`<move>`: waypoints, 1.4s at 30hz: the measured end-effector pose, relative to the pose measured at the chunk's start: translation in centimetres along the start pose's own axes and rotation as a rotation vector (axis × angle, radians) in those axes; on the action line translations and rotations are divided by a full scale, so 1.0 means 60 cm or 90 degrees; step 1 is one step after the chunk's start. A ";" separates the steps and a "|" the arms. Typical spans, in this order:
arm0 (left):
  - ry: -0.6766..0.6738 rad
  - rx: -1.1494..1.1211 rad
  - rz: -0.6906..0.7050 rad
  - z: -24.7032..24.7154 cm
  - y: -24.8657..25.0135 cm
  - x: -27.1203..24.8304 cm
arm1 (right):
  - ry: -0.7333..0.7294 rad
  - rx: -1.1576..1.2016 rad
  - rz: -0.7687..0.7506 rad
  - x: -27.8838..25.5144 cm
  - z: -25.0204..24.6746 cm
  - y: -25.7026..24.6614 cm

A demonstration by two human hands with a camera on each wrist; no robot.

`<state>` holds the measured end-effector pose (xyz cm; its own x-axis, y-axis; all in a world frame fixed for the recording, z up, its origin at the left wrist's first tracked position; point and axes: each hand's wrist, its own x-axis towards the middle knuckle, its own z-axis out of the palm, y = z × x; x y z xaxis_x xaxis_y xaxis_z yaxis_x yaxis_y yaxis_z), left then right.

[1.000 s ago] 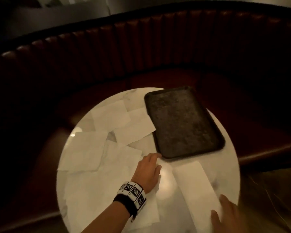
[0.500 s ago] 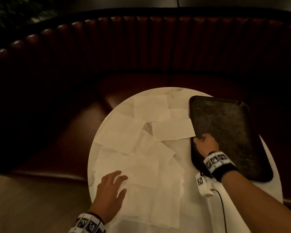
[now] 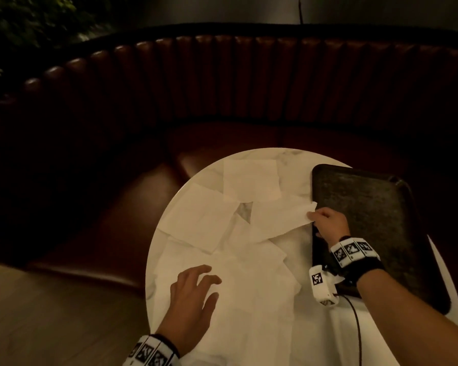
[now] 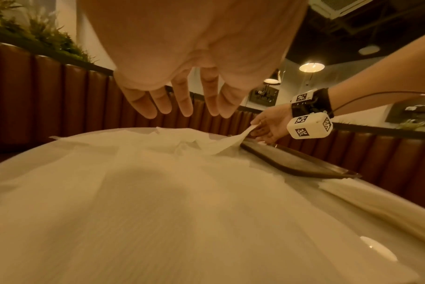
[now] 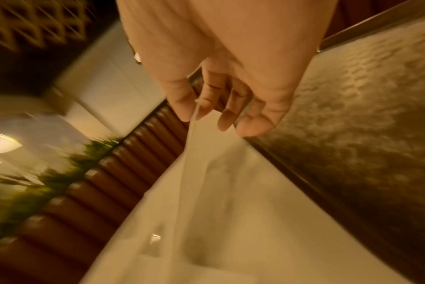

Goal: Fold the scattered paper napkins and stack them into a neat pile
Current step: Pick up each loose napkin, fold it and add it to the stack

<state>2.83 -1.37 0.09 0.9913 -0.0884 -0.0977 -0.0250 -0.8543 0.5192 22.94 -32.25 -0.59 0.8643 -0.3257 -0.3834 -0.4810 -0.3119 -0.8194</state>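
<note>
Several white paper napkins lie spread and overlapping on the round marble table (image 3: 299,244). My right hand (image 3: 325,223) pinches the right edge of one napkin (image 3: 278,217) beside the tray and lifts that edge off the table; the pinch (image 5: 196,107) shows in the right wrist view and the raised corner (image 4: 240,140) in the left wrist view. Over the near napkins (image 3: 249,299) my left hand (image 3: 193,294) hovers with fingers spread and holds nothing; its fingers (image 4: 182,101) hang above the paper. A folded napkin (image 4: 376,198) lies at the near right.
A dark rectangular tray (image 3: 373,223) sits on the table's right side, its near end over the rim. A curved red-brown leather booth seat (image 3: 249,88) wraps behind the table. Wooden floor (image 3: 50,313) lies at the lower left. A cable (image 3: 357,326) runs from my right wrist.
The view swung left, then held. My right hand went from the folded napkin to the tray's edge and now pinches and lifts a napkin edge there. My left hand drew back to the near napkins.
</note>
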 end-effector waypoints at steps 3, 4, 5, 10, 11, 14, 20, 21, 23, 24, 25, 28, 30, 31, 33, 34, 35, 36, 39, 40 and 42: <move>0.024 -0.063 0.064 -0.015 0.044 0.030 | -0.089 0.192 -0.051 -0.098 -0.031 -0.051; 0.034 -0.103 0.079 -0.022 0.060 0.039 | -0.122 0.252 -0.067 -0.136 -0.045 -0.068; 0.043 -0.151 0.088 -0.031 0.077 0.046 | -0.148 0.308 -0.086 -0.172 -0.059 -0.083; 0.032 -0.343 0.146 -0.089 0.161 0.046 | -0.267 0.505 -0.108 -0.329 -0.132 -0.117; 0.000 -0.372 0.160 -0.099 0.177 0.038 | -0.295 0.526 -0.099 -0.356 -0.144 -0.118; -0.085 -0.424 0.211 -0.114 0.217 0.010 | -0.311 0.619 -0.072 -0.419 -0.169 -0.109; -0.032 -0.512 0.201 -0.100 0.233 -0.056 | -0.196 0.752 -0.086 -0.477 -0.183 -0.045; -0.019 -0.515 0.203 -0.098 0.230 -0.068 | -0.246 0.781 -0.088 -0.485 -0.179 -0.042; 0.003 -0.490 0.226 -0.098 0.228 -0.084 | -0.291 0.799 -0.116 -0.506 -0.166 -0.048; 0.011 -0.476 0.235 -0.098 0.229 -0.089 | -0.304 0.803 -0.118 -0.513 -0.161 -0.050; 0.019 -0.472 0.235 -0.099 0.232 -0.092 | -0.314 0.809 -0.098 -0.517 -0.158 -0.047; 0.069 -0.472 0.248 -0.100 0.235 -0.094 | -0.298 0.778 -0.109 -0.516 -0.156 -0.039; 0.114 -0.437 0.272 -0.103 0.232 -0.093 | -0.276 0.757 -0.103 -0.516 -0.162 -0.031; 0.123 -0.437 0.274 -0.106 0.228 -0.092 | -0.225 0.739 -0.078 -0.529 -0.167 -0.044; 0.113 -0.456 0.267 -0.123 0.221 -0.090 | -0.164 0.662 -0.116 -0.542 -0.162 -0.063; 0.101 -0.450 0.273 -0.134 0.216 -0.089 | -0.151 0.635 -0.185 -0.538 -0.164 -0.057; 0.083 -0.421 0.295 -0.147 0.210 -0.087 | -0.024 0.494 -0.258 -0.547 -0.172 -0.067; 0.060 -0.367 0.329 -0.160 0.202 -0.083 | 0.084 0.293 -0.346 -0.560 -0.176 -0.081; -0.017 -0.118 0.453 -0.201 0.190 -0.071 | 0.075 -0.383 -0.590 -0.572 -0.167 -0.114; -0.030 -0.031 0.483 -0.214 0.191 -0.068 | 0.006 -0.519 -0.616 -0.567 -0.153 -0.121; -0.050 0.091 0.516 -0.239 0.199 -0.067 | -0.154 -0.622 -0.552 -0.558 -0.115 -0.139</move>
<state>0.37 -3.90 18.85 0.6463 -0.7367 0.1987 -0.7502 -0.5659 0.3421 -3.00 -24.89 22.03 0.8983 0.4372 -0.0441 0.4163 -0.8788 -0.2334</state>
